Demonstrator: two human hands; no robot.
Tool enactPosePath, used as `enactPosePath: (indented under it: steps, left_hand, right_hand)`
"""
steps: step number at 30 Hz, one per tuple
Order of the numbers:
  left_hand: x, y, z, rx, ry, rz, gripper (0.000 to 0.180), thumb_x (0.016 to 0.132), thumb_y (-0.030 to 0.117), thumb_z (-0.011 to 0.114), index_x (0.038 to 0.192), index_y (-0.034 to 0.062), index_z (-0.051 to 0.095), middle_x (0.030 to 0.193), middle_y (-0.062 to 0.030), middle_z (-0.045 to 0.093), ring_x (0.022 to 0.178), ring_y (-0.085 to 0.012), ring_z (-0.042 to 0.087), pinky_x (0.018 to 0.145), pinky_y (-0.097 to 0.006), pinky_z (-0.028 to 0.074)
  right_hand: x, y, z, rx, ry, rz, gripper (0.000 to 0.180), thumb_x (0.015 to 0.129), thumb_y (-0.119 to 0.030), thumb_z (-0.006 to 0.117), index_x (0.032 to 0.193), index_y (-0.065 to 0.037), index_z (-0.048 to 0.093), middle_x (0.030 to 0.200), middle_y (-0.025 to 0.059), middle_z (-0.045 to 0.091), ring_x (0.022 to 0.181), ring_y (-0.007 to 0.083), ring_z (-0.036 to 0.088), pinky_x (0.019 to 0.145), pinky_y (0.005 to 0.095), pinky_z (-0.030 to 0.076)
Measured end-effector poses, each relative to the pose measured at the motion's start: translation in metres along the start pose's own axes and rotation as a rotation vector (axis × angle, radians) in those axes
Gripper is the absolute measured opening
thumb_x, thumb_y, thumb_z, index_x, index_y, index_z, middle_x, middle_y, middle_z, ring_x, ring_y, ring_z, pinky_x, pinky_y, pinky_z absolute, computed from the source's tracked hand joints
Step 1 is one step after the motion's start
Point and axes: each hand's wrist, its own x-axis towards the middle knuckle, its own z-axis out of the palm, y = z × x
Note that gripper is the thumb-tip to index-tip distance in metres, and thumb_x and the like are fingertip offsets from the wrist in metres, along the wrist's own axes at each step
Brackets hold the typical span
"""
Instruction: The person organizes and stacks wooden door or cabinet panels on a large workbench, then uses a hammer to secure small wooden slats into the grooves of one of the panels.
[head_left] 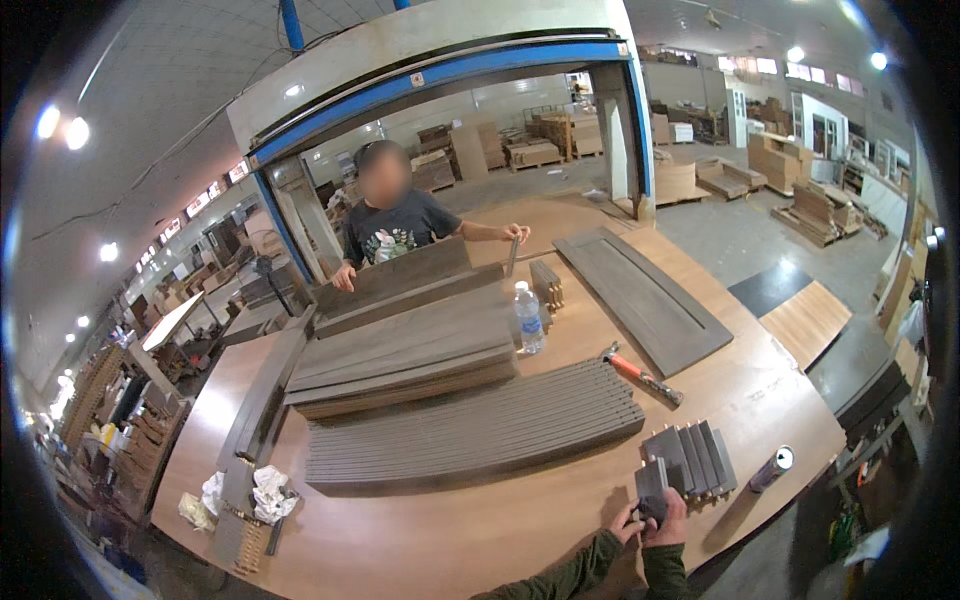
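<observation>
Both my hands are together at the near right of the table (560,560). My left hand (626,523) is closed at the near end of a short dark grey wooden rail (652,480). My right hand (668,522) wraps the same end from the other side. A small dark lump (652,509), too unclear to name, shows between my fingers. Just beyond lie several more short dark rails (692,455) in a row, with pale dowels sticking out of their ends. A dark can (772,468) stands to their right.
Long dark strips (470,430) lie side by side mid-table, with stacked dark panels (400,350) behind. A water bottle (528,318), an orange-handled hammer (642,374) and a framed door panel (645,300) lie beyond. Across the table stands another person (400,220). Crumpled wrapping (270,493) sits at left.
</observation>
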Motion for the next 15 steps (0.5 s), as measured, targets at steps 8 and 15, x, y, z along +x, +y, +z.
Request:
enactPosePath:
  steps: [8,15]
  left_hand:
    - [-0.091,0.109,-0.083,-0.049,0.002,-0.271,0.073,0.083,0.014,0.058,0.138,0.0079,0.011,0.129,-0.0159,0.041,0.088,-0.0175,0.057,0.074,-0.031,0.046]
    - [-0.146,0.172,-0.185,0.21,0.15,-0.411,0.052,0.08,0.02,0.062,0.121,0.001,0.037,0.107,-0.0111,0.054,0.086,-0.0189,0.055,0.071,-0.034,0.046]
  right_hand:
    - [-0.077,-0.019,0.028,0.9,0.025,0.586,0.069,0.071,-0.003,0.061,0.131,-0.007,0.028,0.1,0.0169,0.058,0.086,0.022,0.058,0.07,0.033,0.049]
    - [-0.093,-0.144,0.102,1.127,-0.329,0.482,0.06,0.075,-0.012,0.065,0.127,-0.004,0.035,0.105,0.0165,0.055,0.093,0.0214,0.055,0.078,0.033,0.046]
